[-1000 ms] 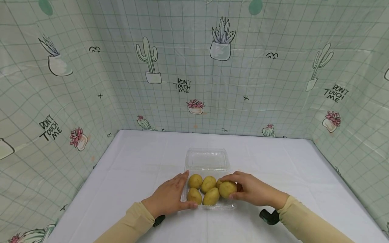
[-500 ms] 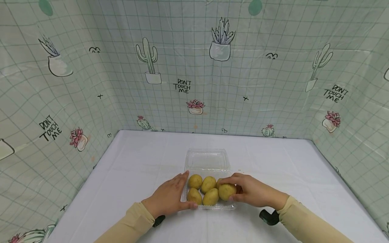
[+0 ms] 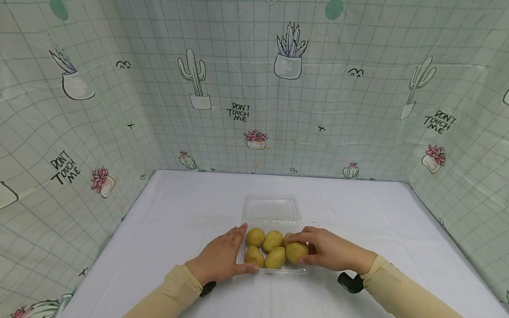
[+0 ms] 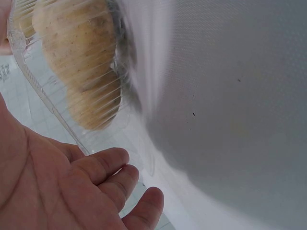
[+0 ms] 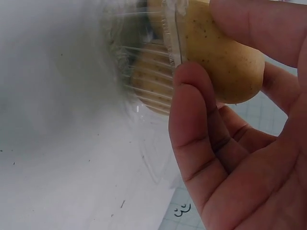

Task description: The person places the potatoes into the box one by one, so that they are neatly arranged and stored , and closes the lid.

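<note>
A clear plastic clamshell box (image 3: 284, 271) lies unfolded on the table, its base holding several yellow potatoes (image 3: 272, 241) in two rows. My right hand (image 3: 334, 250) grips one potato (image 3: 297, 252) between thumb and fingers at the base's near right corner. Through the ribbed wall in the right wrist view, another potato (image 5: 152, 79) shows, while the held potato (image 5: 223, 62) sits above the rim. Along the box's left side rests my left hand (image 3: 220, 257), fingers extended and thumb at the front edge. Behind the right fingers, a far right potato (image 3: 287, 238) is partly hidden.
The box's transparent lid (image 3: 270, 208) lies folded back on the far side. A white cloth covers the table (image 3: 191, 198). Patterned sheeting (image 3: 254, 88) with cactus drawings encloses the back and both sides. Dark wrist devices (image 3: 351, 282) sit under the forearms.
My right hand has lowered the gripped potato a little toward the near right corner of the base. The left hand and the box have stayed in place.
</note>
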The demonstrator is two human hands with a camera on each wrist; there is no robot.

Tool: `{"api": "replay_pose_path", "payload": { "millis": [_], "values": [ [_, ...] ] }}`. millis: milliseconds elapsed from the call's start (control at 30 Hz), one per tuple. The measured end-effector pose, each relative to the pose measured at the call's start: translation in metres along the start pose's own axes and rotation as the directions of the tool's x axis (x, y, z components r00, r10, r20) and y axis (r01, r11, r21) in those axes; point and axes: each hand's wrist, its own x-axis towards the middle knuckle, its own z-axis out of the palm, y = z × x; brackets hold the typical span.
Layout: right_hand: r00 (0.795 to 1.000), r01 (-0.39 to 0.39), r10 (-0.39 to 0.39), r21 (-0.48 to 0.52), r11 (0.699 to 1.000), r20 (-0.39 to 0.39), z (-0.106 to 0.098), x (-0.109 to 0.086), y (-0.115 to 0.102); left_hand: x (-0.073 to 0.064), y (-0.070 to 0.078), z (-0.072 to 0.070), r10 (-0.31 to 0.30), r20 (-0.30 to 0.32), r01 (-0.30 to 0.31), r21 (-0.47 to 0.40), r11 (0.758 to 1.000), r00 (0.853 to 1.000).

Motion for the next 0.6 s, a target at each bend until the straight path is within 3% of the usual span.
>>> {"api": "replay_pose_path", "payload": {
  "millis": [300,600],
  "values": [
    [0.999,-0.022,0.023,-0.034,0.999,0.031,0.0008,0.0028,-0.0033,0.0003,0.0002,0.0006,-0.006,-0.001,0.006,0.002,1.0,1.0],
    [1.0,-0.004,0.004,0.003,1.0,-0.001,0.0009,-0.0004,-0.0036,0.0007,0.0006,0.0009,-0.007,0.0,0.007,0.006,1.0,1.0]
  ]
}}
